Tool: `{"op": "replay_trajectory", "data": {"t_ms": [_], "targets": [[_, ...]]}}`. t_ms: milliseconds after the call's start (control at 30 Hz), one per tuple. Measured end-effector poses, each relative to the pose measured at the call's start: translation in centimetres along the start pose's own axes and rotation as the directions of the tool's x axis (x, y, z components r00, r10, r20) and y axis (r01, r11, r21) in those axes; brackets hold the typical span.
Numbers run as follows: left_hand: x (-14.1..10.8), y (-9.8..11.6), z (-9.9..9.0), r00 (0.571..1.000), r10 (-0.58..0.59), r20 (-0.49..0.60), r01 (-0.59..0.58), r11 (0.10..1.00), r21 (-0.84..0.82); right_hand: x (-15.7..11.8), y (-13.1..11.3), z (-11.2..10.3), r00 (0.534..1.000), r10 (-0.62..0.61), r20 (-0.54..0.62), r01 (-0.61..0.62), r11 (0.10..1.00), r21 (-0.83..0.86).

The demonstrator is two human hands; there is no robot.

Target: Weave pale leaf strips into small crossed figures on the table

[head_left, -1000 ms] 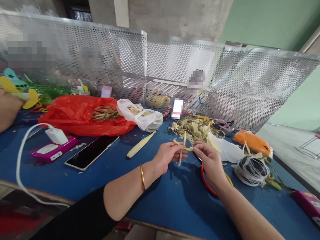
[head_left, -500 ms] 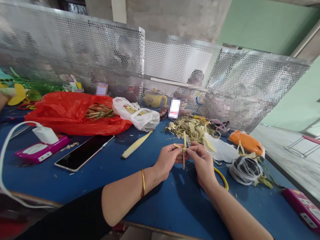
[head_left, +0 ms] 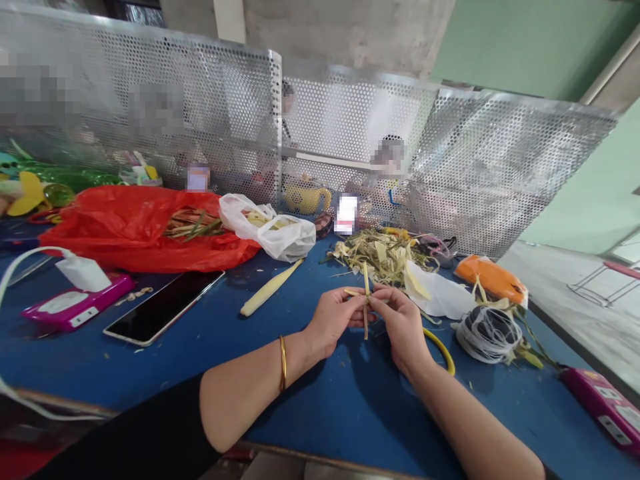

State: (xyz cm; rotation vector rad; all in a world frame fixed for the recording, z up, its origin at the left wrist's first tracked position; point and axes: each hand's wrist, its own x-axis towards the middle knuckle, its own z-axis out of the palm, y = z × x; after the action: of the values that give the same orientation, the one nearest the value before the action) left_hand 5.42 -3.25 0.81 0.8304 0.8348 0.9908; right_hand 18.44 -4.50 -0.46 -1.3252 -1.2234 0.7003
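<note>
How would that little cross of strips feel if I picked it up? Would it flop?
The cross of strips is probably light, since its strips look thin. It may be fairly stiff: the upright strip's ends jut out between the left hand and right hand without drooping.

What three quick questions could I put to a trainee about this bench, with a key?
1. How many hands hold the crossed strips?
2. Which colour is the plastic bag just behind the dark-screened phone: a) green, b) red, c) black?
3. Fill in: the gold bracelet circles the person's ____ wrist.

Key: 1. Two, the left hand and the right hand. 2. b. 3. left.
</note>
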Motion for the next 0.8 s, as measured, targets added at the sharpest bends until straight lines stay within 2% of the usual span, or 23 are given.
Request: {"op": "replay_trajectory", "data": {"t_ms": [67, 100, 167, 200, 267, 300, 367, 400, 433, 467, 567, 633, 667, 733, 800], "targets": [[0.1, 0.2, -0.1, 1.0, -0.006, -0.019, 0.006, 1.0, -0.007, 0.2, -0.6, -0.8, 0.981, -0.194, 0.001, 0.191, 0.967, -0.171], [0.1, 0.3, -0.2, 0.999, -0.009, -0.032, 0.008, 1.0, -0.015, 0.4, -1.0, -1.2, 0.945, -0.325, 0.041, 0.323, 0.906, -0.275], [0.3, 0.5, -0.3, 0.998, -0.014, -0.059, 0.011, 0.999, -0.035, 0.6, -1.8, -2.1, 0.814, -0.53, 0.238, 0.578, 0.694, -0.428], [0.3, 0.5, -0.4, 0.997, -0.015, -0.069, 0.012, 0.999, -0.044, 0.7, -2.2, -2.4, 0.736, -0.575, 0.358, 0.674, 0.572, -0.467], [0.5, 0.5, -0.6, 0.997, -0.015, -0.077, 0.011, 0.998, -0.058, 0.7, -2.7, -2.7, 0.601, -0.584, 0.545, 0.793, 0.353, -0.497], [0.5, 0.5, -0.6, 0.997, -0.015, -0.077, 0.01, 0.998, -0.061, 0.6, -2.7, -2.6, 0.556, -0.574, 0.602, 0.822, 0.271, -0.502], [0.5, 0.4, -0.6, 0.997, -0.008, -0.077, 0.004, 0.998, -0.056, 0.4, -2.5, -2.3, 0.509, -0.557, 0.656, 0.844, 0.176, -0.506], [0.4, 0.4, -0.5, 0.997, -0.005, -0.077, 0.001, 0.999, -0.049, 0.2, -2.4, -2.0, 0.507, -0.556, 0.659, 0.845, 0.168, -0.508], [0.4, 0.3, -0.5, 0.997, -0.003, -0.077, 0.0, 0.999, -0.038, 0.1, -2.2, -1.8, 0.523, -0.561, 0.642, 0.836, 0.19, -0.515], [0.3, 0.3, -0.4, 0.998, -0.004, -0.068, 0.002, 1.0, -0.025, 0.0, -2.1, -1.6, 0.56, -0.572, 0.599, 0.813, 0.241, -0.53], [0.0, 0.3, -0.3, 1.0, 0.005, -0.015, -0.005, 1.0, 0.016, 0.1, -1.8, -1.2, 0.746, -0.555, 0.367, 0.657, 0.527, -0.539], [-0.1, 0.3, -0.3, 1.0, 0.02, 0.012, -0.021, 0.999, 0.05, 0.3, -1.7, -1.1, 0.856, -0.45, 0.254, 0.516, 0.723, -0.459], [-0.1, 0.3, -0.4, 1.0, 0.024, 0.019, -0.025, 0.997, 0.068, 0.5, -1.7, -1.0, 0.893, -0.385, 0.233, 0.449, 0.797, -0.404], [-0.1, 0.2, -0.4, 1.0, 0.018, 0.024, -0.021, 0.994, 0.108, 0.8, -1.7, -1.1, 0.932, -0.271, 0.241, 0.337, 0.893, -0.299], [0.0, 0.2, -0.5, 1.0, 0.006, 0.03, -0.01, 0.989, 0.146, 0.9, -1.7, -1.1, 0.942, -0.212, 0.258, 0.27, 0.939, -0.212]]}}
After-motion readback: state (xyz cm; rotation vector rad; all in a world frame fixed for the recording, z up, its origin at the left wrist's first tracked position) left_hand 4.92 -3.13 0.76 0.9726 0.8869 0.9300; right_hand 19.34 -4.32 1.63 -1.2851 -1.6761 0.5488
